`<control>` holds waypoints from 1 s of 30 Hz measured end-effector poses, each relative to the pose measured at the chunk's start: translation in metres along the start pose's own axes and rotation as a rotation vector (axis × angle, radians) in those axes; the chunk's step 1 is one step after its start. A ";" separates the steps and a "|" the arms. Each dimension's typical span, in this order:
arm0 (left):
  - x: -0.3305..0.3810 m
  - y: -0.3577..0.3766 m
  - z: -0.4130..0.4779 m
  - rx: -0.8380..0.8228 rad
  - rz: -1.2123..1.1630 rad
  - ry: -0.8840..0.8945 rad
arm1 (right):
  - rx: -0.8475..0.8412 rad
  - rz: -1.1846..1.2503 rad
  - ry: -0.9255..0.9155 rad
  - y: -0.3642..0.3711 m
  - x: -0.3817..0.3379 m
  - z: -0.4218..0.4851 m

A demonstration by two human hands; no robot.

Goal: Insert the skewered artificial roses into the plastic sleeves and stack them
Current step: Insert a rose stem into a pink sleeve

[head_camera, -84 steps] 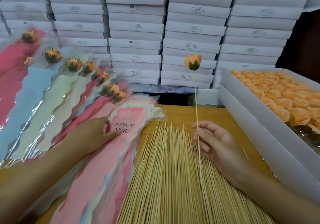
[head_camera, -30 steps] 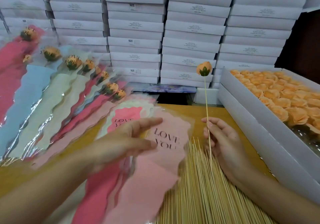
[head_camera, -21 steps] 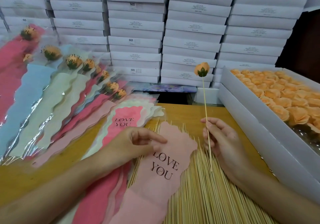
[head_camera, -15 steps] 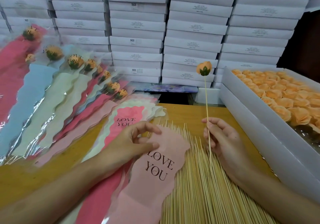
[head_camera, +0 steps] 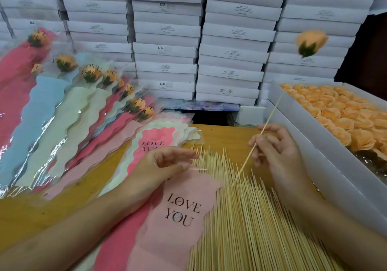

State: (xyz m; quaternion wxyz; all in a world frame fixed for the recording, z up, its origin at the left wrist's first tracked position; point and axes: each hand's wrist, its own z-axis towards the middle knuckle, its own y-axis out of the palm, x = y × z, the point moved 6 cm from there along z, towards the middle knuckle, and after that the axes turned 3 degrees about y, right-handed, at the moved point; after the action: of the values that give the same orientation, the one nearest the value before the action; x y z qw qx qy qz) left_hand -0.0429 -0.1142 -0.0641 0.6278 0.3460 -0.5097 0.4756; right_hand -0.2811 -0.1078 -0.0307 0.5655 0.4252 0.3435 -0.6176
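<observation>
My right hand (head_camera: 278, 151) pinches a bamboo skewer (head_camera: 270, 115) that carries an orange artificial rose (head_camera: 311, 42). The skewer leans up to the right, and its lower tip sits just off the top right corner of a pink plastic sleeve (head_camera: 182, 212) printed "LOVE YOU". That sleeve lies over the pile of loose skewers (head_camera: 251, 218). My left hand (head_camera: 165, 166) pinches the sleeve's clear top edge between thumb and fingers. Filled sleeves with roses (head_camera: 92, 94) lie fanned out at the left.
A stack of empty sleeves (head_camera: 159, 136) lies behind my left hand on the wooden table (head_camera: 41, 212). A long white box of orange rose heads (head_camera: 345, 113) runs along the right. Stacked white boxes (head_camera: 167, 40) wall off the back.
The pink sleeve was pulled off the stack and drawn over the skewer pile toward me. The rose has swung from upright to leaning right, bringing the skewer's lower tip near the sleeve's top.
</observation>
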 end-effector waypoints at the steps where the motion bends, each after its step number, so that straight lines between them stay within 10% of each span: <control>1: -0.001 -0.002 0.000 0.043 -0.005 -0.015 | 0.001 -0.001 -0.006 0.000 -0.001 0.001; 30: 0.008 0.011 0.002 0.077 0.114 0.064 | -0.148 0.159 0.327 0.024 0.016 -0.008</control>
State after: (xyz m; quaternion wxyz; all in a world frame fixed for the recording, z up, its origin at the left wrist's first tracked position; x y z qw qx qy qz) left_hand -0.0536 -0.1111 -0.0560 0.6017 0.3251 -0.4897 0.5408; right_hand -0.2560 -0.1095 -0.0468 0.5790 0.5027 0.4407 -0.4668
